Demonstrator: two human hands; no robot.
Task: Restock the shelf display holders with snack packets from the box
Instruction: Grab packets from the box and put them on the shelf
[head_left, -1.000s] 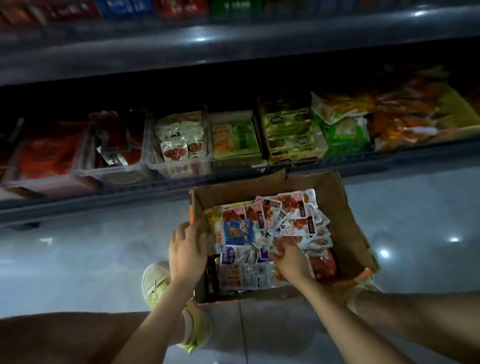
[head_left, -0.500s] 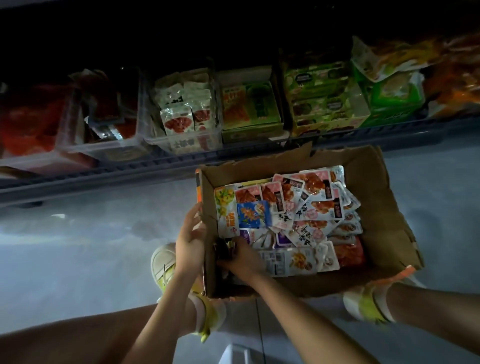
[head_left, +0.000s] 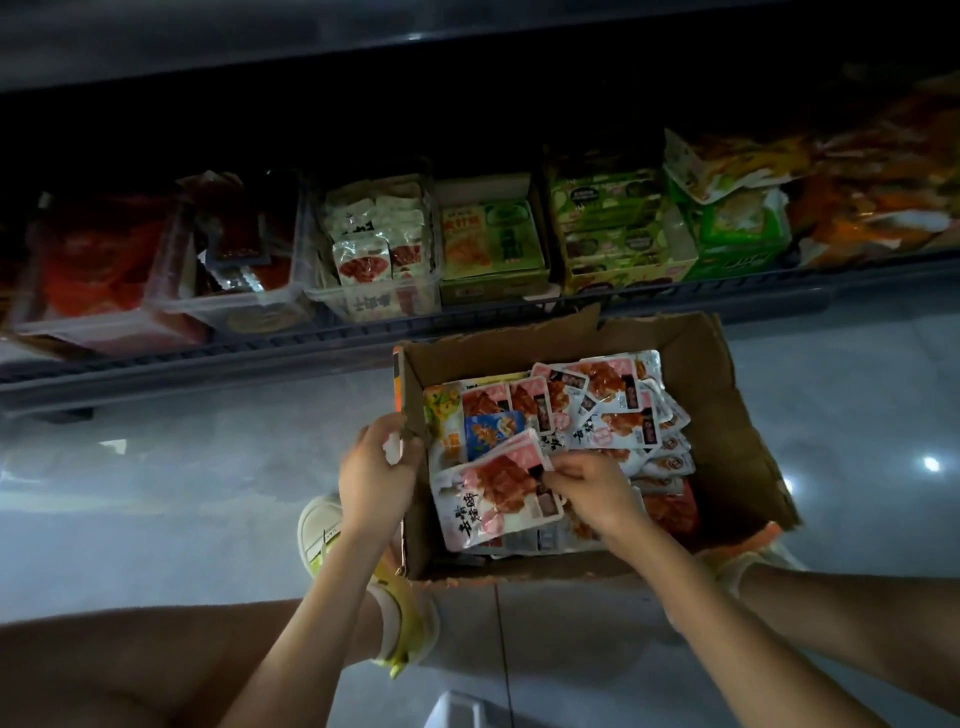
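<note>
Here's the snack packet (head_left: 493, 493), pink and white with red meat printed on it, up off the heap at the near-left of the cardboard box (head_left: 727, 415) and tilted. The right hand (head_left: 592, 499) has it, thumb and fingers (head_left: 563, 475) pinching its right edge. A second pink edge peeks out just behind it; whether that is another packet in the same pinch, cannot tell.

Underneath, the pile of packets (head_left: 613, 410) covers the bottom of the box. They are mostly the same pink-and-white kind, overlapping every which way, with a blue packet (head_left: 491, 428) and a yellow packet (head_left: 441, 410) by the left wall. On that wall the left hand (head_left: 374, 473) grips the torn rim, curled over the cardboard.

The box sits on the pale glossy floor (head_left: 156, 493), right in front of the bottom shelf (head_left: 260, 358). Up there is a row of holders. A clear holder (head_left: 363, 306) has white-and-red packets standing in it, just beyond the box's far-left corner. To its right are a green carton (head_left: 493, 288) and a second green carton (head_left: 623, 275). To its left is another clear bin (head_left: 249, 312) with dark red packs, then a red-filled bin (head_left: 104, 330) at the far left. Orange bags (head_left: 872, 208) are heaped at the shelf's right end.

Closer in, there are bare knees on either side, and a white-and-yellow shoe (head_left: 317, 530) is planted just left of the box.
</note>
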